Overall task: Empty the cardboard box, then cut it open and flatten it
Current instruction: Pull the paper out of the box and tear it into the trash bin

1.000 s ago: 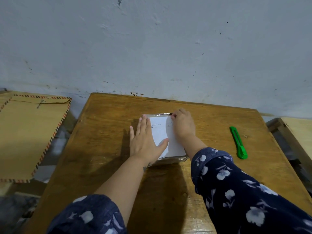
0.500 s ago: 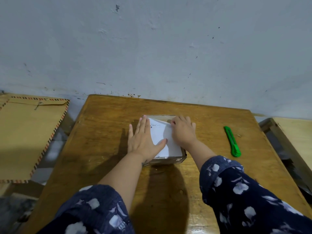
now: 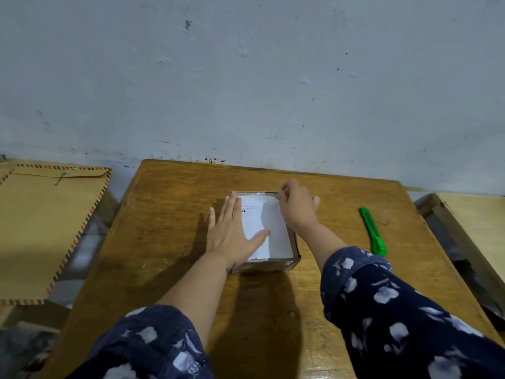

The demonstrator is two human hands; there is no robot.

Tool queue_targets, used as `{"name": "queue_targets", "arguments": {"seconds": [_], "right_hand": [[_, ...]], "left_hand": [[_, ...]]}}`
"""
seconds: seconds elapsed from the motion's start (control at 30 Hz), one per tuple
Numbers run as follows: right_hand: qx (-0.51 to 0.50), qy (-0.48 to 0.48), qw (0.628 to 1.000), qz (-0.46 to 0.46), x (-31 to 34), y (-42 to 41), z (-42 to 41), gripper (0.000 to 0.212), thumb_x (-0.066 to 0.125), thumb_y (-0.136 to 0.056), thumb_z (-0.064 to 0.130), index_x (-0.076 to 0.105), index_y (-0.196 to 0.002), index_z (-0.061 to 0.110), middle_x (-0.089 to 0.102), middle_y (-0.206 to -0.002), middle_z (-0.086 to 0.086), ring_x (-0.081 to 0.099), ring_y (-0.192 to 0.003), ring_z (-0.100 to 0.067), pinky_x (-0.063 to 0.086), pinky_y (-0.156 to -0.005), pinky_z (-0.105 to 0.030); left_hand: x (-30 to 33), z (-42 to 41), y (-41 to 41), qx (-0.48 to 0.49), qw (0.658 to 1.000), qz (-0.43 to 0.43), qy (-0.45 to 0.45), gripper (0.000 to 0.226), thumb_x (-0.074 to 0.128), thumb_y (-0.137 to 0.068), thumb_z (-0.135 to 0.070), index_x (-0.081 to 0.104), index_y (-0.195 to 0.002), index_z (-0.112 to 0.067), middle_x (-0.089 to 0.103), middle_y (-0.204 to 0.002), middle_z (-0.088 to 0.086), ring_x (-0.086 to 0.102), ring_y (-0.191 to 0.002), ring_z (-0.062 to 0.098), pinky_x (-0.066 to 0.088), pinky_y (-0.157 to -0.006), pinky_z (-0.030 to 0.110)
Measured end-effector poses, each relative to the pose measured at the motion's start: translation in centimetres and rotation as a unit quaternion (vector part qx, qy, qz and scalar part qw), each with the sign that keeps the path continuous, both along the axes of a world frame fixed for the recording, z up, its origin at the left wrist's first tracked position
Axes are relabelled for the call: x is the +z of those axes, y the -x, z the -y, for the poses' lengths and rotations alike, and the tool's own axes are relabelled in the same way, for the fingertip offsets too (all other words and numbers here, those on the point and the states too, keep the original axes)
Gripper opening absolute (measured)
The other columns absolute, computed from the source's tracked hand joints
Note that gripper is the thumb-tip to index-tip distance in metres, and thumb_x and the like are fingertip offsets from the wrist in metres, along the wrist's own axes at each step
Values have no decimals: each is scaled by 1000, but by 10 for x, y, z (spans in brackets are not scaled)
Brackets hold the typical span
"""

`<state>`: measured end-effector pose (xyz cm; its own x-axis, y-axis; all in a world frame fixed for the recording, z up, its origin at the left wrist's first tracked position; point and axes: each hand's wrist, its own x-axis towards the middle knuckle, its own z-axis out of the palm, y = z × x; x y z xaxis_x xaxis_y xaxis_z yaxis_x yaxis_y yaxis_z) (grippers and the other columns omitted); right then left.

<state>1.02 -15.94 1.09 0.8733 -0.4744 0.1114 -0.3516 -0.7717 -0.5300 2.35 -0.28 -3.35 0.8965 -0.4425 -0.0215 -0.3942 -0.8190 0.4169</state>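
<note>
This looks like a plain room in a home or small office used for handling parcels. A worn brown wooden table [image 3: 169,242] stands pushed against a scuffed, speckled pale blue-grey plastered wall [image 3: 246,77]. To the left lies a large tan paper envelope with a red-and-black striped border [image 3: 41,228]; to the right sits a pale wooden bench or desk edge [image 3: 475,222]. A green plastic utility knife [image 3: 373,232] rests on the table's right side.

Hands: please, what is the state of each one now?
Left hand: open, flat on the box.
Right hand: fingers pinched at the box's far edge; what they grip cannot be told.
</note>
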Motion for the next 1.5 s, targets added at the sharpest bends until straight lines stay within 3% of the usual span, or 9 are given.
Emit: {"name": "queue_targets", "arguments": {"seconds": [0.2, 0.37, 0.47, 0.57, 0.87, 1.0, 1.1, 1.23, 1.5], "right_hand": [[90, 98, 990, -35, -4, -9, -5, 21, 47, -94, 35, 63, -108, 34, 60, -119, 10, 44, -116, -16, 21, -88, -37], [76, 76, 993, -40, -2, -18, -15, 13, 56, -91, 32, 68, -94, 33, 67, -95, 12, 50, -104, -15, 20, -80, -35], [75, 69, 994, -48, 2, -17, -13, 13, 56, -91, 33, 68, -89, 34, 60, -82, 16, 46, -101, -14, 21, -81, -35], [67, 90, 991, -72, 11, -10, -4, 15, 54, -91, 37, 69, -93, 35, 63, -87, 14, 44, -104, -14, 22, -85, -37], [-27, -6, 995, -93, 17, 10, 12, 11, 62, -84, 46, 62, -75, 43, 59, -87, 20, 47, -105, -15, 22, -82, -37], [-28, -36, 995, -91, 8, 12, 6, 19, 49, -94, 40, 65, -91, 50, 60, -111, 9, 38, -112, -19, 16, -77, -34], [17, 31, 993, -112, 6, 14, -1, 29, 43, -98, 32, 60, -119, 44, 57, -121, 5, 33, -114, -19, 17, -83, -35], [55, 90, 989, -107, 1, 19, -7, 39, 38, -99, 25, 48, -132, 43, 51, -131, 8, 32, -116, -21, 21, -92, -39], [38, 64, 993, -86, 10, 8, 1, 31, 41, -98, 36, 56, -125, 42, 66, -94, 5, 36, -110, -20, 20, -93, -40]], "left_hand": [[-3, -1, -1, 4, 999, -3, 37, 102, 41, -82, -74, -6, -152, -17, -13, -161, -3, -11, -147, 11, -11, -119, 38], [-4, -3, 0, 3, 999, -11, 47, 104, 43, -81, -72, -10, -152, -18, -14, -160, -5, -11, -146, 8, -8, -120, 39], [-3, -3, -1, 4, 999, -12, 31, 105, 42, -80, -75, -10, -152, -19, -15, -160, -6, -12, -146, 8, -11, -119, 40], [-3, -3, -2, -9, 999, -11, 34, 104, 42, -79, -76, -9, -152, -22, -13, -160, -8, -11, -146, 7, -12, -118, 41], [-4, -2, -3, -52, 999, -2, 13, 103, 36, -79, -80, -8, -152, -23, -16, -160, -8, -14, -146, 8, -11, -118, 45], [-2, -1, -5, -47, 999, -7, 4, 103, 38, -78, -80, -3, -153, -23, -12, -161, -7, -11, -147, 9, -7, -119, 48], [0, -2, -5, -53, 998, -16, 15, 101, 42, -78, -78, -3, -153, -26, -9, -161, -7, -8, -147, 11, -6, -119, 50], [-4, -3, -6, -50, 998, -16, 23, 103, 43, -78, -78, -6, -152, -27, -10, -161, -9, -8, -147, 9, -9, -118, 49], [-7, -3, 0, -36, 999, -2, 8, 98, 35, -80, -79, -3, -153, -25, -14, -160, -9, -11, -146, 10, -8, -118, 49]]}}
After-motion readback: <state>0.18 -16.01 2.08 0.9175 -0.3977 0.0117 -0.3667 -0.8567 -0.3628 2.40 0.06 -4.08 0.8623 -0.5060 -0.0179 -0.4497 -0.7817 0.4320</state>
